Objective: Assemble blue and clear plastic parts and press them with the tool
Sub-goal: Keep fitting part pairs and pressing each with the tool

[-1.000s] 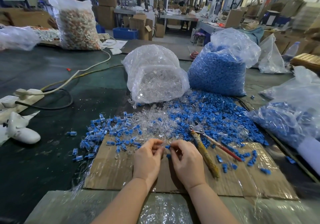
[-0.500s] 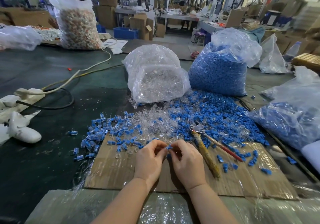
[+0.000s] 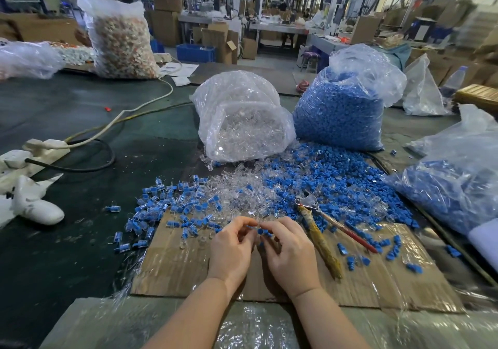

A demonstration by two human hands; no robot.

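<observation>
On the dark green surface (image 3: pixel 80 241) stand a big bag of blue parts (image 3: pixel 339 111) and a bag of clear parts (image 3: pixel 242 130), with loose blue and clear bits spilled in front of them onto a flat cardboard sheet (image 3: pixel 175 268). The pliers (image 3: pixel 320 232) lie on the cardboard just right of the hands. The right hand (image 3: pixel 289 254) pinches a small blue part (image 3: pixel 263 231) in its grip, and the left hand (image 3: pixel 231 249) has its fingers curled up against it, but whether it holds a clear piece is too blurry to tell.
</observation>
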